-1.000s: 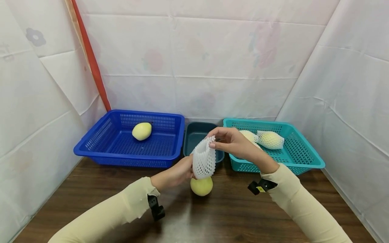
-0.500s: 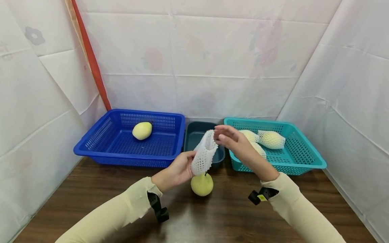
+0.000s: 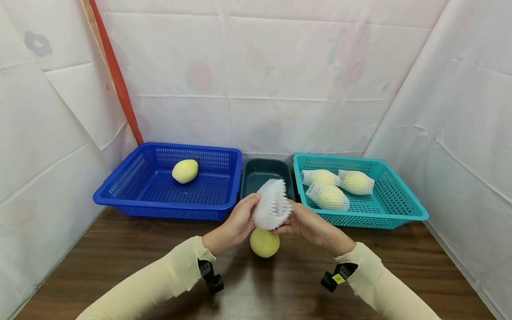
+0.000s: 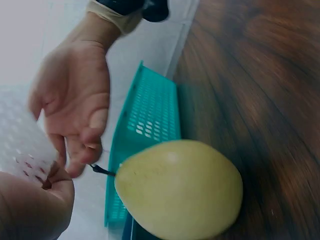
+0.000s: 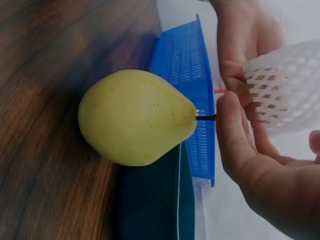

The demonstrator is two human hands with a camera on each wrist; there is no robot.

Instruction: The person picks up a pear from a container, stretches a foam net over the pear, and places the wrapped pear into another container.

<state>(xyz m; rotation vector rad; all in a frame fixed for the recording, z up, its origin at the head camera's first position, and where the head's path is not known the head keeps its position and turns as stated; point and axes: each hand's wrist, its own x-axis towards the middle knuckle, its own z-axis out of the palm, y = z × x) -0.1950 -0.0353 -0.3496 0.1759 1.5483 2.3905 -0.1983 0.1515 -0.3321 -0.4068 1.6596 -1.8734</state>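
My left hand (image 3: 239, 220) grips a white foam net sleeve (image 3: 273, 206) above the table. My right hand (image 3: 307, 222) is at the sleeve's right side. In the right wrist view its fingers (image 5: 235, 137) lie fairly straight just under the netting, and in the left wrist view its palm (image 4: 77, 85) shows, fingers loosely bent. The sleeve hides part of both hands from the head view. Right below stands a bare yellow-green pear (image 3: 265, 244), upright on the table, its dark stem pointing up toward the hands.
A blue basket (image 3: 168, 206) at left holds one bare pear (image 3: 186, 171). At right, a teal basket (image 3: 360, 220) holds several netted pears (image 3: 329, 196). Between the baskets sits a small dark teal bin (image 3: 260, 164). Light cloth (image 3: 256, 66) hangs behind and at both sides.
The right hand let go of the sleeve's top rim and came down to its right side. The sleeve swung more upright and now looks bunched. The pear below stays put.
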